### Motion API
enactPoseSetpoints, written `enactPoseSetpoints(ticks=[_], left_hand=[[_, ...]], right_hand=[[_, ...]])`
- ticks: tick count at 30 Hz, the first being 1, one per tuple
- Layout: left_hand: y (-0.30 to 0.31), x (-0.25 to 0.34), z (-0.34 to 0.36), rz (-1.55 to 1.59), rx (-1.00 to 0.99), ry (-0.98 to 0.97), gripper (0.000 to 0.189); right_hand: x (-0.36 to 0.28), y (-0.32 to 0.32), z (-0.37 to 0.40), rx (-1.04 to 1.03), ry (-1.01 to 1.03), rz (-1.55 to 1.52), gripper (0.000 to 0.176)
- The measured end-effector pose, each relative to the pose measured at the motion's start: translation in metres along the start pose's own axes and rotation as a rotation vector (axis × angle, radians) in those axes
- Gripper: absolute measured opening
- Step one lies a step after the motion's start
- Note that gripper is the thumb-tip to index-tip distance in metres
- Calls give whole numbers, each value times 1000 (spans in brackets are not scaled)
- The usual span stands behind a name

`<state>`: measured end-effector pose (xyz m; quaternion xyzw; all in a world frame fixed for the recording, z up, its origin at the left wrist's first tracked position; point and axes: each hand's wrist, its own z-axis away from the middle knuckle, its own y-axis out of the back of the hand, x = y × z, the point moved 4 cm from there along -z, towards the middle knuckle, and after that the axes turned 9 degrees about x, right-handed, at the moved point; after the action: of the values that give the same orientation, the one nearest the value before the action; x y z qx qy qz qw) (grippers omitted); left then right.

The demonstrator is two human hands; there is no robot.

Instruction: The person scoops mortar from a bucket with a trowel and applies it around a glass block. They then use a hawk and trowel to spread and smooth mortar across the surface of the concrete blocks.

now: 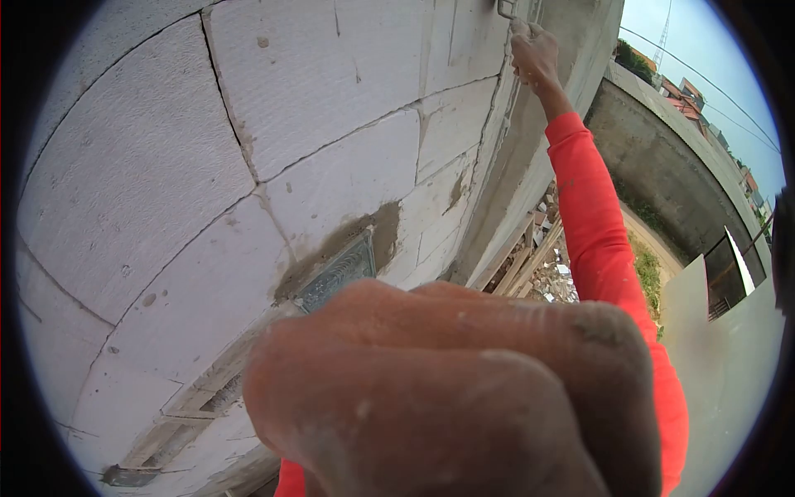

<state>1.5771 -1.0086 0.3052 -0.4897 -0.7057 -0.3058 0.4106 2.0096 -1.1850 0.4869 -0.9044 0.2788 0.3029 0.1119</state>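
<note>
My right hand, at the end of an outstretched red sleeve, is closed high up beside the wall corner. A small metal loop shows at its fingertips; the rest of what it grips cannot be made out. Very close to the camera, my left hand fills the lower middle with its fingers curled. Anything inside it is hidden. Behind it, a patterned grey metal piece sits in a mortar-smeared recess of the pale block wall.
A grey concrete column edges the block wall. Wooden planks and rubble lie below. At the right are a weathered boundary wall, a smooth grey surface and distant roofs.
</note>
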Motion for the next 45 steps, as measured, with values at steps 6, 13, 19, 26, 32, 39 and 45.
enactPoseSetpoints(ticks=[6,13,19,26,32,39,45], left_hand=[[-2,3,6,-39,-4,-11,21],[-1,7,14,-42,5,-18,21],[-1,11,20,-70,-2,-23,20],[3,17,26,-73,4,-17,20],[-3,35,38,-155,-34,37,20],[1,93,70,-298,-64,79,20],[1,121,87,-393,156,-21,20]], right_hand=[[-53,1,-39,-131,-100,45,36],[-58,-8,-10,-42,-43,63,39],[-71,11,0,-26,74,127,39],[-100,-10,97,-19,444,45,31],[-160,5,151,19,492,82,34],[-76,-6,142,88,213,365,36],[20,5,239,-59,-253,469,41]])
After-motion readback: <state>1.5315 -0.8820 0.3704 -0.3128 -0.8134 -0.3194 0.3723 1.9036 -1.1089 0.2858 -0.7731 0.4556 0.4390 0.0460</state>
